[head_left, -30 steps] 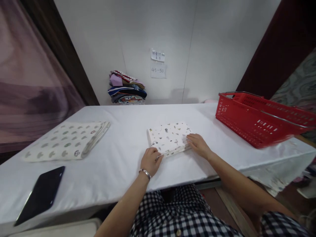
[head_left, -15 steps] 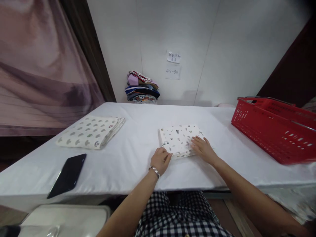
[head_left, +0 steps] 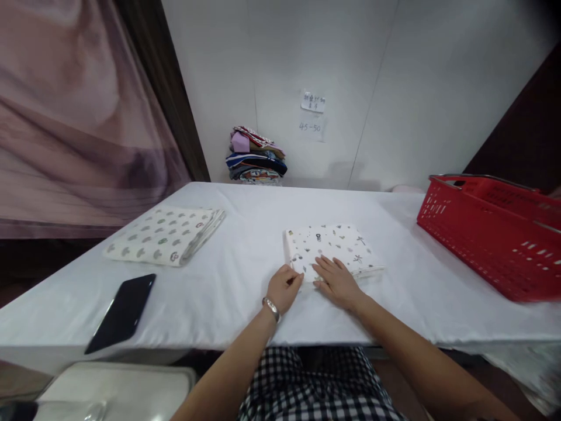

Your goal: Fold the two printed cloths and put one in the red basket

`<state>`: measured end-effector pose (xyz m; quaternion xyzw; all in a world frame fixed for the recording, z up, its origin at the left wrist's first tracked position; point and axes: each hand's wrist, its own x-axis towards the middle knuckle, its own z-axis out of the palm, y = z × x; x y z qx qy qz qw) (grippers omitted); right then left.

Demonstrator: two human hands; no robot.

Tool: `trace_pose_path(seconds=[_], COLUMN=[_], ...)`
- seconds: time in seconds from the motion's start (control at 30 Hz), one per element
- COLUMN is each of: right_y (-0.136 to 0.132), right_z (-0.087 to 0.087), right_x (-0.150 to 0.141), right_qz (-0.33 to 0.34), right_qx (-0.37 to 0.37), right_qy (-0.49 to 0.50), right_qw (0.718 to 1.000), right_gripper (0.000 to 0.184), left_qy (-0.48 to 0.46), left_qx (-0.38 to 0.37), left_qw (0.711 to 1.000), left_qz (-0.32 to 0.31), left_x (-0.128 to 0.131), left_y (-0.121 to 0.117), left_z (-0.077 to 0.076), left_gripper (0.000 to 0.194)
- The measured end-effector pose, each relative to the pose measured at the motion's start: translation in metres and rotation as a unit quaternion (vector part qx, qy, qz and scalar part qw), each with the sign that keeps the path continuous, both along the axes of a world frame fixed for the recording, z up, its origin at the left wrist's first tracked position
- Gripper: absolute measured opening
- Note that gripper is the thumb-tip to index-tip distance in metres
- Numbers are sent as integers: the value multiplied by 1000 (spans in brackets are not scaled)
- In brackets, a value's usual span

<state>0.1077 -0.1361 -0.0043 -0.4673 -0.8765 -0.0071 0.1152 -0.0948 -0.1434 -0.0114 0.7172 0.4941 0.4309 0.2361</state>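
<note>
A folded white cloth (head_left: 337, 242) printed with small plants and figures lies flat on the white-covered table (head_left: 245, 234) in front of me. My left hand (head_left: 284, 286), with a silver bracelet at the wrist, pinches the cloth's near left corner between thumb and fingers. Flat on the near part of the same cloth rests my right hand (head_left: 337, 282), its fingers spread. The palm hides part of the front edge.
Another folded cloth with mushroom prints (head_left: 166, 234) lies at the left, behind a black phone (head_left: 121, 313). A red plastic basket (head_left: 486, 234) stands at the right. Several folded fabrics (head_left: 256, 155) are stacked by the wall, near paper notes (head_left: 312, 114).
My right hand has slid left and nearer to me across the cloth, toward my left hand. The left hand keeps its place at the corner. The view has shifted slightly.
</note>
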Motion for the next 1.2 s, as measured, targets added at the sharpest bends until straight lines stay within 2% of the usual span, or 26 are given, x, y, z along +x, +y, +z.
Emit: trace_pose_path(seconds=[0.1, 0.17, 0.23, 0.3, 0.37, 0.43, 0.57, 0.67, 0.77, 0.9, 1.0, 1.1, 1.2], right_y=[0, 1, 2, 2, 2, -1, -2, 10, 34, 66, 81, 91, 98], right_z=[1, 0, -1, -1, 1, 4, 13, 17, 17, 16, 20, 27, 33], right_x=[-2, -3, -4, -5, -5, -3, 18, 50, 85, 114, 121, 126, 129], right_qz=[-4, -6, -10, -14, -16, -8, 11, -70, -209, -360, -412, -429, -424], right_qx=[-7, -12, -16, -22, -32, -49, -73, -41, -39, -152, -215, -249, -297], right_qy=[-2, 0, 4, 9, 17, 30, 77, 119, 164, 235, 269, 292, 323], right_qw=[1000, 1000, 1000, 1000, 999, 998, 994, 990, 963, 890, 843, 818, 792], right_gripper=[51, 51, 51, 51, 52, 54, 44, 39, 39, 51, 58, 65, 61], left_qy=[-15, 7, 50, 105, 158, 188, 169, 141, 97, 17, -32, -52, -35], left_qx=[-15, -9, 16, 35, 19, -22, -44, -31, -17, -15, -38, -66, -90], left_qw=[998, 997, 995, 991, 985, 980, 983, 989, 994, 993, 988, 985, 983], left_qz=[50, 77, 82, 71, 63, 57, 48, 44, 55, 119, 145, 151, 154], left_x=[-4, -3, 3, 13, 23, 29, 27, 23, 23, 23, 19, 14, 13], left_y=[11, 22, 34, 44, 50, 53, 55, 57, 59, 62, 64, 65, 65], left_z=[9, 20, 30, 34, 29, 17, -7, -14, -17, -19, -17, -13, -10], left_gripper=[22, 17, 19, 26, 34, 39, 38, 36, 37, 44, 48, 50, 51])
